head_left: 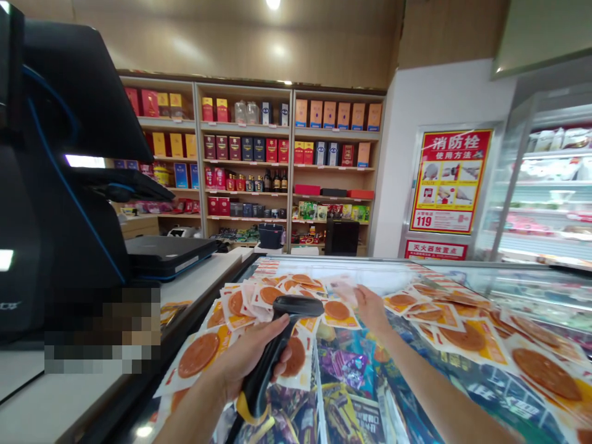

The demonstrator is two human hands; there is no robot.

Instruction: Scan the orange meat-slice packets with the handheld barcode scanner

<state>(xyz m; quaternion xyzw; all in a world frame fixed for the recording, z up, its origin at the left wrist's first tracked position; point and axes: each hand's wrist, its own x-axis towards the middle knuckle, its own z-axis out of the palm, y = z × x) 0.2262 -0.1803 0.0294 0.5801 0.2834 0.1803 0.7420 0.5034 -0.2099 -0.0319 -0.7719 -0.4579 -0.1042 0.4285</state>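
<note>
My left hand [245,351] is wrapped round the handle of a black and yellow barcode scanner [266,364], its head pointing forward. Further ahead and to the right, my right hand [371,308] pinches a pale flat packet [343,288] that is smeared by motion. Under and beyond the scanner lie flat packets with round orange-brown slices [198,354], spread over the glass top of a freezer [365,271]. A second spread of the same packets [465,336] covers the right side. Bags of frozen goods [342,367] show through the glass.
At left, a black checkout terminal [60,203] stands on a white counter [111,382]. Shelves of boxed goods [247,148] line the back wall. A red fire-hydrant sign [451,182] hangs at right, beside a lit display fridge [550,185].
</note>
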